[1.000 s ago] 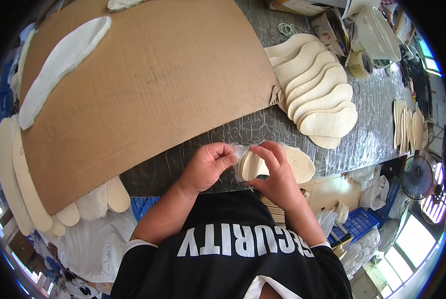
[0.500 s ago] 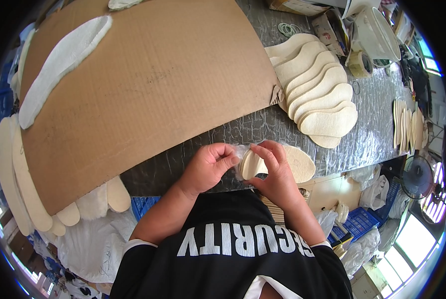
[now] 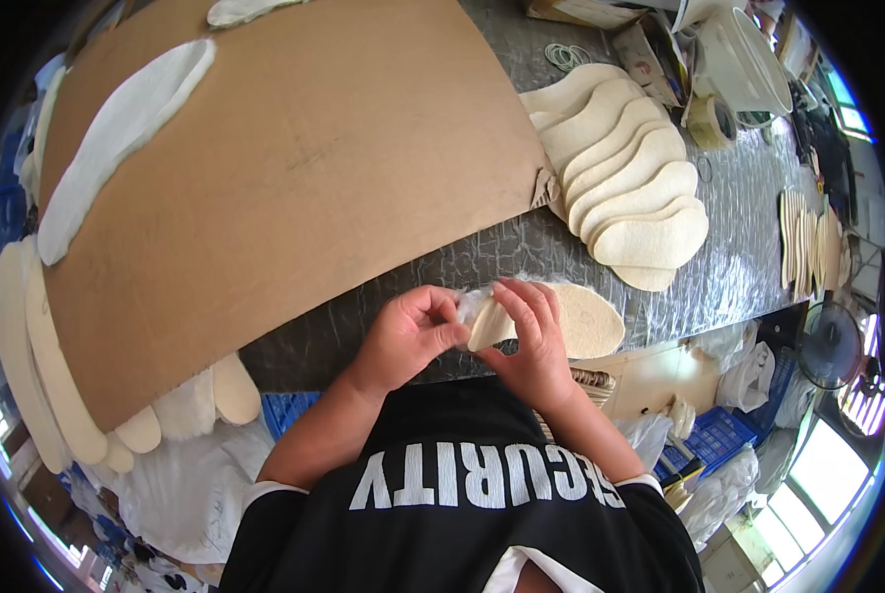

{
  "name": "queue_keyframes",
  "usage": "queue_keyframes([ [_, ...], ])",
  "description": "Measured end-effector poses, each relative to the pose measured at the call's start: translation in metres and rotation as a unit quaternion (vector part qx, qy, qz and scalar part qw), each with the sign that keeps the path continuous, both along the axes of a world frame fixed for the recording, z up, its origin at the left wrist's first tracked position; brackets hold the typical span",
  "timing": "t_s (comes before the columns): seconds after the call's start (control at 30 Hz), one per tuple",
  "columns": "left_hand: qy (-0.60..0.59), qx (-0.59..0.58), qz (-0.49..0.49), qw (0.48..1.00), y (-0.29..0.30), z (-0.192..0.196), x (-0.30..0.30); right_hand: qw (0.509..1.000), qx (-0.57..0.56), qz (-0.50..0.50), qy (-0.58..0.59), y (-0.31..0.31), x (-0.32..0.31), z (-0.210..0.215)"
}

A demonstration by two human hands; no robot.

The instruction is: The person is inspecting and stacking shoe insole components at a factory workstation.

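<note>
In front of my body, at the table's near edge, I hold a cream felt insole (image 3: pixel 589 321) with white fluff along its edge. My right hand (image 3: pixel 533 331) grips it near the middle, thumb below and fingers over the top, and its left end is bent upward. My left hand (image 3: pixel 413 331) pinches at that bent end, where a tuft of white fluff (image 3: pixel 472 302) shows between the two hands. The left fingertips partly hide what they pinch.
A fanned stack of cream insoles (image 3: pixel 650 237) lies to the right of a large cardboard sheet (image 3: pixel 304 168). On that sheet rests a white fleecy insole (image 3: pixel 126 138). More insoles (image 3: pixel 52 366) line its left side. A tape roll (image 3: pixel 711 123) and white bucket (image 3: pixel 744 64) stand far right.
The insole's left end is turned up more, and my left hand has shifted slightly left and down along it. My right hand keeps its grip.
</note>
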State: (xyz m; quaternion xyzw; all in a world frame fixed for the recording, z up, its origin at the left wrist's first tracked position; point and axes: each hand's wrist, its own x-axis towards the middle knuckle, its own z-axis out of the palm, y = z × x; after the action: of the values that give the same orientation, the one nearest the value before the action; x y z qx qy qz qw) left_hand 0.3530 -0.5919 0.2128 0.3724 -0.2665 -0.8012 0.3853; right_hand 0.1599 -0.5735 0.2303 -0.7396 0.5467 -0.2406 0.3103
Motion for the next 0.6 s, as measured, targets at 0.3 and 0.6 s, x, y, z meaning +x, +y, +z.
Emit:
queue_keyframes([
  [0.3,-0.141,-0.133,-0.051,0.98,0.007,-0.008,0.01,0.991,-0.13,-0.015,-0.022,-0.001,-0.003,-0.002],
  [0.6,-0.123,-0.1,-0.02,0.987,0.005,-0.018,0.02,0.997,0.002,0.061,0.038,-0.041,-0.033,0.009],
])
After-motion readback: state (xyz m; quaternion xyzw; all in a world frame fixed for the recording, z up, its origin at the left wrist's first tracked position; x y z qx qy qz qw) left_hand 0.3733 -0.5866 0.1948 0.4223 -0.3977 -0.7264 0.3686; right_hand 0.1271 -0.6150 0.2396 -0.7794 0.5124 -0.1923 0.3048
